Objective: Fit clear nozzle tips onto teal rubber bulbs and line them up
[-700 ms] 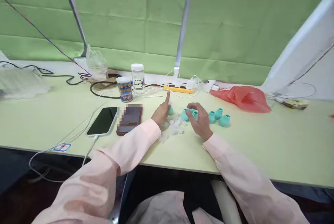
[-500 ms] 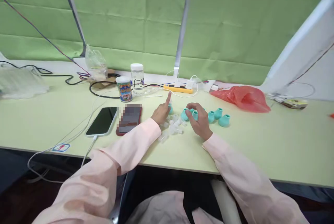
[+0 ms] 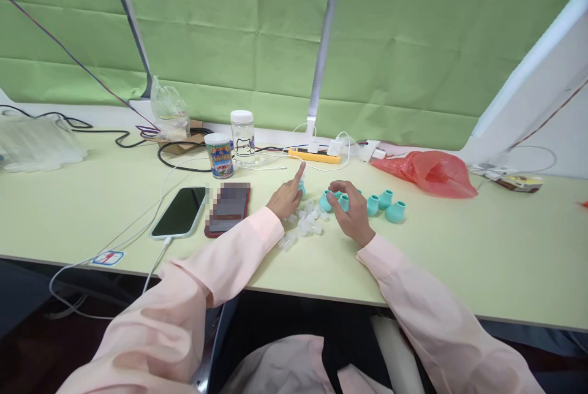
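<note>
My left hand (image 3: 285,200) is at mid-table with its index finger stretched away from me. Its thumb side closes against a small teal bulb-shaped piece (image 3: 302,188), partly hidden by the hand, with a clear tip showing on top. Curved and apart, the fingers of my right hand (image 3: 353,215) hover beside several teal pieces with open necks, and I see nothing held in them. One teal piece (image 3: 343,201) shows between thumb and index finger, apparently behind them. Loose translucent plastic fittings (image 3: 304,223) lie heaped between my hands.
Right of my hand stand more teal pieces (image 3: 395,212). Two phones (image 3: 179,213) lie to the left, one on a white cable. Behind are a noodle cup (image 3: 221,160), a clear jar (image 3: 243,140), a yellow power strip (image 3: 315,155) and a red plastic bag (image 3: 427,174).
Almost nothing differs. My left index finger and the teal piece beside it have shifted very slightly right; my right hand keeps its place and shape.
</note>
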Demonstrator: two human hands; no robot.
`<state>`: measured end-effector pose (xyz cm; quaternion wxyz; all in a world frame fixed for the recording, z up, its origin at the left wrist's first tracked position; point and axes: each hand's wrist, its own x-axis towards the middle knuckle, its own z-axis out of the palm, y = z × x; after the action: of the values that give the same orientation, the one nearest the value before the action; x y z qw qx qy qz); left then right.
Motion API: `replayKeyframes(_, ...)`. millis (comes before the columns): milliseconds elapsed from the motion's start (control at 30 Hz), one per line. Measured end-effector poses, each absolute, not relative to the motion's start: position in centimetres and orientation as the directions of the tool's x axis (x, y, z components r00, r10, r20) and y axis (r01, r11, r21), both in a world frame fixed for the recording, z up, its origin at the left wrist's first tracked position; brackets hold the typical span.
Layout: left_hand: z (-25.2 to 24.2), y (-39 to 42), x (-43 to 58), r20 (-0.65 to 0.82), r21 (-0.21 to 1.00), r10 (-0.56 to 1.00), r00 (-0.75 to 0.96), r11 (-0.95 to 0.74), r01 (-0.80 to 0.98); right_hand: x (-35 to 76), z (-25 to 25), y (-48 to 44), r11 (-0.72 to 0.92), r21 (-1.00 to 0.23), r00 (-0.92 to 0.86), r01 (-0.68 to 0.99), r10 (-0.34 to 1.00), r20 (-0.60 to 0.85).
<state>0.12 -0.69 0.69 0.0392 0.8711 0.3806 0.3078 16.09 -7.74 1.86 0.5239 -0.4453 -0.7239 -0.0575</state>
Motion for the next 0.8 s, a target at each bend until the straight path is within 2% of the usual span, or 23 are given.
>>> replayKeyframes(233,1.4,-1.3,0.0,0.618,0.280,0.676,0.403,-0.667,0.690,16.3,1.7,-7.5,0.602,-0.361,-0.108,0.712,0.602,0.791)
replayKeyframes(367,2.5,-1.9,-0.4,0.659,0.214,0.619,0.427,-0.699,0.682,16.2,1.4,-7.4,0.618,-0.336,-0.215,0.710,0.645,0.733)
replayKeyframes(433,3.0,-2.3,-0.6,0.582,0.180,0.617,0.529,-0.732,0.657,16.1,1.2,-7.3,0.625,-0.325,-0.269,0.710,0.667,0.695)
replayKeyframes(533,3.2,-2.7,-0.9,0.348,0.160,0.620,0.703,-0.778,0.607,16.1,0.9,-7.3,0.628,-0.283,-0.362,0.725,0.697,0.619)
replayKeyframes(600,2.9,-2.8,-1.0,0.234,0.145,0.617,0.751,-0.786,0.601,16.1,0.8,-7.5,0.621,-0.255,-0.425,0.741,0.729,0.537)
replayKeyframes(700,2.4,-2.8,-1.1,0.169,0.117,0.631,0.757,-0.775,0.621,16.1,0.8,-7.8,0.609,-0.236,-0.490,0.757,0.769,0.411)
replayKeyframes(800,2.3,-2.8,-1.1,0.155,0.099,0.643,0.750,-0.766,0.636,16.1,1.0,-8.1,0.628,-0.225,-0.542,0.745,0.766,0.346)
